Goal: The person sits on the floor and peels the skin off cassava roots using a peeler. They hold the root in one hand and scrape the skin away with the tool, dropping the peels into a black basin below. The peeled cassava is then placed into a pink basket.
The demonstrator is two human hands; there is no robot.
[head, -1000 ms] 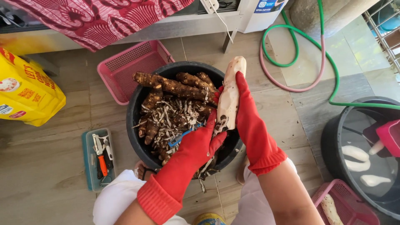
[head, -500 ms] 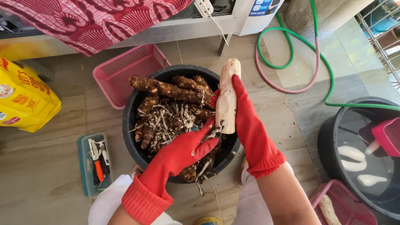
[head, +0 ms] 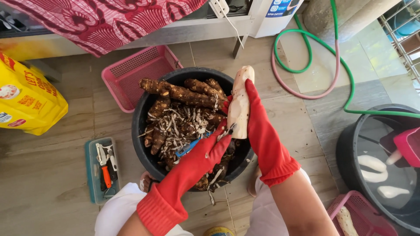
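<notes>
Both hands wear long red rubber gloves. Left glove (head: 192, 168): smooth, glossy surface, reaching well up the forearm and ending in a ribbed, slightly flared cuff. Right glove (head: 262, 131): same red colour and make, with a matching ribbed cuff. Above each cuff the arm is bare. White garment (head: 118, 209) covers the legs below.

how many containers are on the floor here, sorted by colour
black tubs: 2, one holding unpeeled roots, one holding water and peeled roots
pink baskets: 2, one behind the root tub, one at lower right
teal tray: 1, holding small tools
yellow bag: 1
total: 6
</notes>
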